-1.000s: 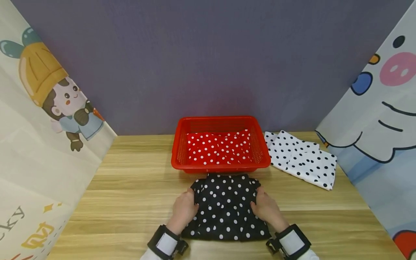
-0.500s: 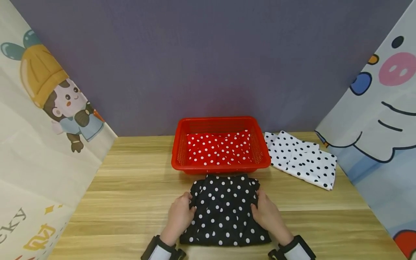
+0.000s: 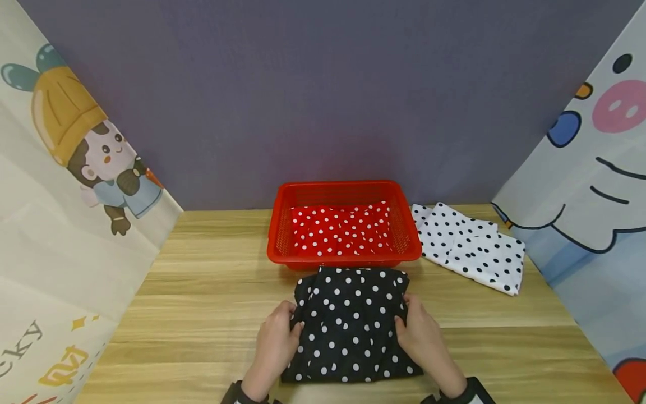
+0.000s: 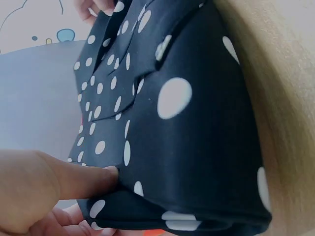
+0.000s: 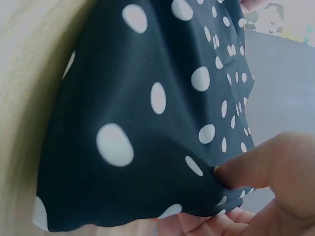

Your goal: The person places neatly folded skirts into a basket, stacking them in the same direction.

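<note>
A black cloth with white polka dots [image 3: 348, 331], folded into a wide bundle, spans the space between both hands in front of the basket. The left hand [image 3: 276, 339] grips its left side, thumb on top and fingers underneath, as the left wrist view shows. On the opposite side the right hand [image 3: 423, 336] pinches the cloth the same way; in the right wrist view its thumb [image 5: 251, 164] presses the upper face while the fingers curl below. The cloth's far edge overlaps the front of the red basket [image 3: 345, 261] in the head view.
Inside the basket lies a folded red cloth with white dots [image 3: 340, 230]. A folded white cloth with black dots [image 3: 469, 247] rests to its right on the wooden table [image 3: 202, 314]. A grey panel [image 3: 323, 101] rises behind, with printed sheets on both sides.
The black cloth is lifted slightly, its far edge nearer the basket's front. Both hands keep their grip on its sides. The basket and the other cloths stay put.
</note>
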`<state>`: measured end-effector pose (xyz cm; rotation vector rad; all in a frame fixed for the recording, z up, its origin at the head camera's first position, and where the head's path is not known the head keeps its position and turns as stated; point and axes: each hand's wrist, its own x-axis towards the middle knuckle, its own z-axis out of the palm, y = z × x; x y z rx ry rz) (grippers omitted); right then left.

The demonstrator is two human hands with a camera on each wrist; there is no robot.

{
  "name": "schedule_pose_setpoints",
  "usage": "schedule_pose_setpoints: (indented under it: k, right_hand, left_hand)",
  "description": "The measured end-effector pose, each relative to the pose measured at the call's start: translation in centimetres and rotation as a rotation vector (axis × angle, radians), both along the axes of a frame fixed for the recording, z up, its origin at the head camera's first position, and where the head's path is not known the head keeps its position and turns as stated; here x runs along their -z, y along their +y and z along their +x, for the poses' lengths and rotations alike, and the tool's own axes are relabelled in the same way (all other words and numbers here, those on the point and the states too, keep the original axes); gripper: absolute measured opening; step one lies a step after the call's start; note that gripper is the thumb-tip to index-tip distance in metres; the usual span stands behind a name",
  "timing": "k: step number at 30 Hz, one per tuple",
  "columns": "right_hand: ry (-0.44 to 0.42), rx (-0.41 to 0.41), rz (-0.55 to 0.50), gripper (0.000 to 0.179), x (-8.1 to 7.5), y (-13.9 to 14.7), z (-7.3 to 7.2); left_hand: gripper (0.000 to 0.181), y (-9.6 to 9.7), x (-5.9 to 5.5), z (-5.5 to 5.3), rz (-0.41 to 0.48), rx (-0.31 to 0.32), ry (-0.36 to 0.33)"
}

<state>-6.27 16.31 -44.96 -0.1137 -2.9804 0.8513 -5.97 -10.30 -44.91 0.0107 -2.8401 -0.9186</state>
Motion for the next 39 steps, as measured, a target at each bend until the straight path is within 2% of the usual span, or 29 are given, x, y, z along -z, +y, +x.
schedule_pose_setpoints:
  k: [6,11,15,23,29,39]
  right_hand:
    - [0.130,-0.013,-0.014,0.044,-1.0,-0.2,0.7]
    - [0.187,-0.015,-0.025,0.044,-1.7,0.0,0.6]
    - [0.223,-0.019,-0.029,0.045,-2.1,0.1,0.0]
    - [0.255,-0.040,-0.040,0.045,-2.6,0.3,-1.3]
    - [0.328,-0.052,-0.025,0.046,-2.9,0.5,-2.1]
    - [0.328,-0.090,-0.023,0.046,-4.1,0.5,-4.3]
  left_hand:
    - [0.026,0.0,-0.5,0.4,-0.015,-0.007,0.093]
    - [0.026,0.0,-1.2,0.3,-0.017,0.000,0.118]
    - [0.026,0.2,-1.8,-0.2,-0.019,0.001,0.129]
    - [0.029,0.2,-2.7,-1.7,-0.037,0.015,0.216]
    - [0.029,0.2,-3.5,-2.7,-0.037,0.028,0.241]
    - [0.027,0.1,-4.8,-4.6,-0.037,0.036,0.261]
